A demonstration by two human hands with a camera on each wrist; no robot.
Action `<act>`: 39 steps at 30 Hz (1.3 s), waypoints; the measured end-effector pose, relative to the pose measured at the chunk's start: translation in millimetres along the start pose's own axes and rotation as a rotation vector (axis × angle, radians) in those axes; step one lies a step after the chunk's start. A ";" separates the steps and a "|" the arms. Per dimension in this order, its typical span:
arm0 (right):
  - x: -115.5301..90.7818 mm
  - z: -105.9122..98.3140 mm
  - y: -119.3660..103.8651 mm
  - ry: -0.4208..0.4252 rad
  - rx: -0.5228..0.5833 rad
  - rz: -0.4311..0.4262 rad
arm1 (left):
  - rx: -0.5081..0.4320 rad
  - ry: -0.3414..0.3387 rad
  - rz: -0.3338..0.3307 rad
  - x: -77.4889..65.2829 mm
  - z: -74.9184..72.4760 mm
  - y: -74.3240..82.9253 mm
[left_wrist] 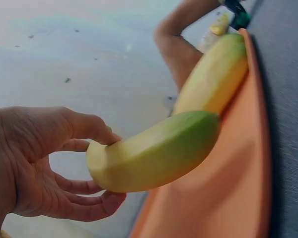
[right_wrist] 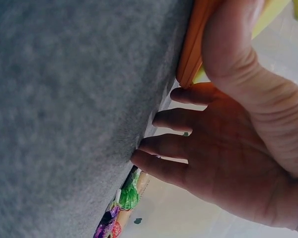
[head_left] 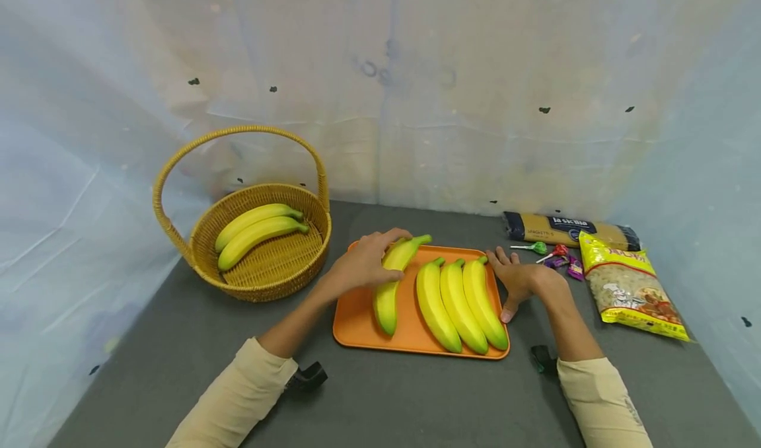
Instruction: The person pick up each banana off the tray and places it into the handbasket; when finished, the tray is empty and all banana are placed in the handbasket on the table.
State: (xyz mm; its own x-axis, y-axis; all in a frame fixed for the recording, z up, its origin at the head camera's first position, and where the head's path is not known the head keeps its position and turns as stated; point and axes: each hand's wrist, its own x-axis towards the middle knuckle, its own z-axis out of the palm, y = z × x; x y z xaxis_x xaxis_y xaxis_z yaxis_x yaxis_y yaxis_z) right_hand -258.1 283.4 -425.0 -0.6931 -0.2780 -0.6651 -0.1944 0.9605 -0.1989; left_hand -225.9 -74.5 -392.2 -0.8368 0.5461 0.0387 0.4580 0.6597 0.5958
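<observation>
Mid-frame, your left hand (head_left: 367,261) grips one banana (head_left: 389,297); your right hand (head_left: 516,279), fingers extended, flanks three bananas (head_left: 460,308); two others (head_left: 257,240) lie left.

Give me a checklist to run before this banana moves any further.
1. Grip: left hand pinches the banana between thumb and fingers: ok.
2. Tray steadied: right hand is at its right edge, but how firmly it presses: cannot tell.
3. Other three bananas lying side by side on the tray: ok.
4. Basket has room beside its two bananas: ok.
5. Yellow bag clear of the tray: ok.
</observation>
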 end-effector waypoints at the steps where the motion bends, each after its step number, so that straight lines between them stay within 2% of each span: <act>1: 4.4 1.1 4.8 -0.004 -0.004 0.007 | 0.004 0.016 0.003 -1.0 -4.0 1.6; 3: 12.1 3.5 12.6 -0.008 -0.016 0.010 | 0.005 0.047 -0.002 -4.0 -13.1 4.9; 5: 10.9 2.7 11.2 -0.010 -0.009 0.012 | 0.007 0.082 -0.005 -7.9 -23.2 7.7; 9: -8.9 -4.3 -6.5 -0.005 0.021 -0.021 | 0.018 0.162 0.000 -16.3 -44.7 10.0; 11: -15.3 -5.8 -12.8 -0.003 0.013 -0.011 | 0.023 0.194 0.000 -20.5 -55.6 7.8; 13: -19.2 -6.7 -16.4 -0.001 0.000 -0.012 | 0.020 0.217 0.002 -25.0 -67.2 3.1; 18: -19.2 -6.3 -17.2 0.001 -0.005 -0.020 | -0.008 0.223 -0.001 -39.0 -99.2 -13.7; 24: -17.7 -6.2 -16.4 -0.002 0.002 -0.011 | 0.073 0.237 -0.037 -57.4 -130.3 -35.7; 29: -19.3 -6.8 -18.3 -0.005 0.008 -0.010 | 0.162 0.150 -0.045 -69.8 -147.9 -58.3; 32: -18.6 -6.5 -17.7 -0.008 0.010 -0.010 | 0.214 0.086 -0.078 -73.9 -153.0 -73.2; 35: -18.7 -6.4 -17.7 -0.005 0.012 -0.015 | 0.249 0.007 -0.119 -73.9 -153.7 -86.7; 39: -20.4 -6.9 -18.4 -0.003 0.011 -0.017 | 0.264 -0.101 -0.167 -69.7 -146.4 -104.8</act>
State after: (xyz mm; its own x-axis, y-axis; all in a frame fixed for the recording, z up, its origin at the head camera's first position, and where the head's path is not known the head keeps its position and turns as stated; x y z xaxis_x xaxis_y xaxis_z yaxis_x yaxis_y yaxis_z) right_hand -245.3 271.4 -402.8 -0.6877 -0.2946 -0.6635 -0.1990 0.9554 -0.2180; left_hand -259.4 -257.2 -339.9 -0.8789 0.4590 -0.1301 0.3901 0.8484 0.3578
